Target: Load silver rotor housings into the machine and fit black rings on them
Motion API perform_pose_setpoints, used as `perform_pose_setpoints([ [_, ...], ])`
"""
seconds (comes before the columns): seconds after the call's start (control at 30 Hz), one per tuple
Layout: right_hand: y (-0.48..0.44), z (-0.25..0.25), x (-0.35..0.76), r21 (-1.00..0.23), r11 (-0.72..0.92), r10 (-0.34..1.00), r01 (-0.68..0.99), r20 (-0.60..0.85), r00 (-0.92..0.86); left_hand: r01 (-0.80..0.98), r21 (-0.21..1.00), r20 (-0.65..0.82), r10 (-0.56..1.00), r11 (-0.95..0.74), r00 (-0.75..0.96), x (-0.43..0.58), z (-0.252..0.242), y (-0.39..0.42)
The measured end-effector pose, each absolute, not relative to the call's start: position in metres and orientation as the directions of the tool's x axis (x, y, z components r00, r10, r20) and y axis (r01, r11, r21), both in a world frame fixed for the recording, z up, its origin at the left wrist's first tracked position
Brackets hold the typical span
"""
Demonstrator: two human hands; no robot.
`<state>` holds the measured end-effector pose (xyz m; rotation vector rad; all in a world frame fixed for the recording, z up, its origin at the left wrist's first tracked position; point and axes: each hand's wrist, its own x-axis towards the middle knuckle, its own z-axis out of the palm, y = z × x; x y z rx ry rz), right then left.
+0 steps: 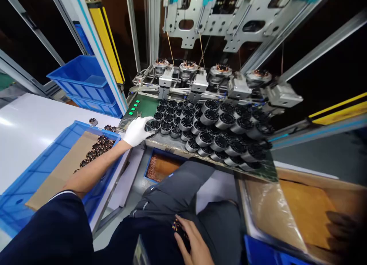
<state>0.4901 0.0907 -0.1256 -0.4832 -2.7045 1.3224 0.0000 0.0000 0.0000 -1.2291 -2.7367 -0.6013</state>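
Observation:
My left hand (137, 132), in a white glove, reaches to the front left corner of a block of black and silver motor stator cores (186, 123). Its thumb and fingers curl around a stator core at the end of the front row, which they partly cover. Low in the view, in front of my lap, my bare right hand (195, 242) is closed around a small dark part (179, 228) with copper and coloured specks on its edge. Much of that part is hidden by the fingers.
Behind the cores stands a winding machine with several fixtures (187, 70) holding copper-wound stators. On the left, a blue tray (54, 150) holds cardboard and wound stators (97, 148). Blue bins (83, 76) stand behind it. A cardboard box (304, 207) is at the right.

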Motion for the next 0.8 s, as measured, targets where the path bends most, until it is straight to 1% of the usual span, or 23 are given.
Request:
perform_pose_setpoints([
  [0.13,0.093,-0.119,0.486,-0.777,0.56,0.257,0.286,-0.165,-0.952,0.679,0.414,0.255,0.639,0.606,-0.726,0.006,-0.017,0.002],
  [0.23,0.09,-0.108,0.479,-0.754,0.588,0.227,0.293,-0.194,-0.954,0.666,0.457,0.257,0.629,0.59,-0.734,0.011,-0.021,0.003],
  [0.33,0.089,-0.096,0.472,-0.737,0.61,0.196,0.291,-0.215,-0.957,0.665,0.472,0.252,0.634,0.579,-0.731,0.013,-0.016,-0.002],
  [0.43,0.096,-0.083,0.47,-0.738,0.615,0.161,0.278,-0.227,-0.96,0.615,0.458,0.238,0.577,0.642,-0.781,0.008,-0.005,-0.019],
  [0.57,0.114,-0.075,0.471,-0.745,0.599,0.159,0.293,-0.248,-0.956,0.439,0.4,0.149,0.415,0.805,-0.897,-0.002,0.007,-0.045],
  [0.67,0.127,-0.072,0.467,-0.743,0.584,0.163,0.327,-0.287,-0.944,0.353,0.37,0.065,0.355,0.859,-0.933,-0.007,0.009,-0.047],
  [0.8,0.141,-0.049,0.448,-0.752,0.562,0.103,0.343,-0.348,-0.932,0.213,0.406,-0.023,0.243,0.889,-0.97,-0.016,0.013,-0.034],
])
